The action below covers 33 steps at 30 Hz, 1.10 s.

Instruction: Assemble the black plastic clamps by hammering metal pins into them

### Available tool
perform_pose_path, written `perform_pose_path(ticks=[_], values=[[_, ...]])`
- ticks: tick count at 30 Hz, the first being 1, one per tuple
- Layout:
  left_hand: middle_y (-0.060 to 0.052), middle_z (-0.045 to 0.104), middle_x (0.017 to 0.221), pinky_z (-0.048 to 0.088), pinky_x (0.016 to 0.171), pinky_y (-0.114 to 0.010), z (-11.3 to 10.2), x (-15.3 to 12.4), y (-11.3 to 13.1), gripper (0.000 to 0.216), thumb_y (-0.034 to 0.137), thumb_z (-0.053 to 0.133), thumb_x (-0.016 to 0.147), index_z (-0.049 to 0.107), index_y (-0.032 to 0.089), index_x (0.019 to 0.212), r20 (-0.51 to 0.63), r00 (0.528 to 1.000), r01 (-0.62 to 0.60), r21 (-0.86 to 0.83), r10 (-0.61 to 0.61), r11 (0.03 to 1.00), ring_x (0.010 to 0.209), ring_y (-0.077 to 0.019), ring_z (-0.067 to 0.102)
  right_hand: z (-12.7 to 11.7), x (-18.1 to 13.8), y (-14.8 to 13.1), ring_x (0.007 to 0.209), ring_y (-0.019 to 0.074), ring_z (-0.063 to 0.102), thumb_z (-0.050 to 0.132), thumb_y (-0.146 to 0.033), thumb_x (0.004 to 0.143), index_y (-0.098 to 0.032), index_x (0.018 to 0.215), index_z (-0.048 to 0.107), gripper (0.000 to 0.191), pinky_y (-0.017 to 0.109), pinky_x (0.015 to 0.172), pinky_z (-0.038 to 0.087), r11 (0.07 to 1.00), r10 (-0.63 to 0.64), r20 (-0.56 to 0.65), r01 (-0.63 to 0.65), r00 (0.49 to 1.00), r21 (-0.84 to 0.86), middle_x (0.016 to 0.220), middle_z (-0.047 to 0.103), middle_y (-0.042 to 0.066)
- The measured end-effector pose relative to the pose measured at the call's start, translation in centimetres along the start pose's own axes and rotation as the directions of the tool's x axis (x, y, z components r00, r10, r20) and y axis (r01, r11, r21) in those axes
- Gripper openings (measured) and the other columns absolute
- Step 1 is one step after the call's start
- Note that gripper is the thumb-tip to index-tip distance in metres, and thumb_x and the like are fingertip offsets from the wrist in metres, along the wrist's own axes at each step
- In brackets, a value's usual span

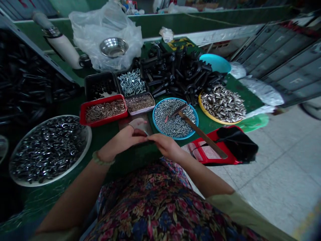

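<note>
My left hand (126,138) and my right hand (167,144) meet fingertip to fingertip just above the table's near edge. Both have their fingers pinched together. Whatever sits between them is small and mostly hidden, so I cannot tell its kind. Beneath and behind the fingers lies a flat metal plate (123,124). Just beyond the right hand is a blue basin (153,121) full of small silvery nuts, with a wooden-handled hammer (198,130) laid across it. Closest past the left hand is a red tray (103,123) of thin metal pins.
A white basin (88,142) of shiny curved parts stands at left. Behind are a tray of bolts (131,82), a pile of black parts (175,70) and a steel bowl (114,47). A yellow basin (200,106) of metal cylinders and a red-and-black bag (235,144) are at right.
</note>
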<state>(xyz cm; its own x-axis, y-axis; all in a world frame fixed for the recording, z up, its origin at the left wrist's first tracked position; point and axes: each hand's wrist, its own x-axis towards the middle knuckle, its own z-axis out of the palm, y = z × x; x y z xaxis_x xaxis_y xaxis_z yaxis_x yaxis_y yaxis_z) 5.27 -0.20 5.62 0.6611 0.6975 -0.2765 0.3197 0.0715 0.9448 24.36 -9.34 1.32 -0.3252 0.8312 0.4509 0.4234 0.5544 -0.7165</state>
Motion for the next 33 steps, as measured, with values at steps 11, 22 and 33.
perform_pose_path(ticks=[11, 22, 33], values=[[-0.012, 0.067, 0.089, 0.047, 0.076, -0.032, 7.0, 11.8, 0.9, 0.018, 0.015, 0.042, 0.093, 0.059, 0.014, 0.099, -0.002, 0.970, -0.086, 0.933, 0.243, 0.350, 0.087, -0.0230, 0.065, -4.3, -5.5, 2.4, 0.090, 0.0169, 0.070, 0.047, -0.023, 0.094, -0.027, 0.118, 0.060, 0.027, 0.035, 0.084, 0.057, 0.903, 0.430, -0.368, -0.385, 0.825, 0.191, 0.096, 0.071, 0.004], [0.000, 0.065, 0.075, 0.051, 0.074, -0.025, 4.4, 7.0, 0.0, 0.014, 0.020, 0.072, 0.070, 0.062, 0.014, 0.077, -0.225, 0.974, -0.096, -0.447, -0.008, 0.890, 0.072, -0.0114, 0.062, -2.3, -2.8, 1.6, 0.087, 0.0146, 0.070, 0.047, -0.017, 0.092, -0.026, 0.115, 0.057, 0.027, 0.032, 0.080, 0.056, 0.877, 0.398, -0.171, -0.319, 0.901, 0.360, 0.102, 0.069, 0.004], [-0.002, 0.069, 0.078, 0.052, 0.065, -0.020, 1.0, 0.7, -0.2, 0.030, 0.019, 0.083, 0.061, 0.069, 0.013, 0.087, 0.057, 0.989, 0.144, -0.590, -0.137, 0.794, 0.065, -0.0085, 0.063, -3.7, 0.9, -1.7, 0.103, 0.0190, 0.063, 0.049, -0.016, 0.090, -0.024, 0.116, 0.060, 0.030, 0.037, 0.091, 0.049, 0.968, 0.209, 0.215, -0.233, 0.954, 0.093, 0.109, 0.068, 0.006]])
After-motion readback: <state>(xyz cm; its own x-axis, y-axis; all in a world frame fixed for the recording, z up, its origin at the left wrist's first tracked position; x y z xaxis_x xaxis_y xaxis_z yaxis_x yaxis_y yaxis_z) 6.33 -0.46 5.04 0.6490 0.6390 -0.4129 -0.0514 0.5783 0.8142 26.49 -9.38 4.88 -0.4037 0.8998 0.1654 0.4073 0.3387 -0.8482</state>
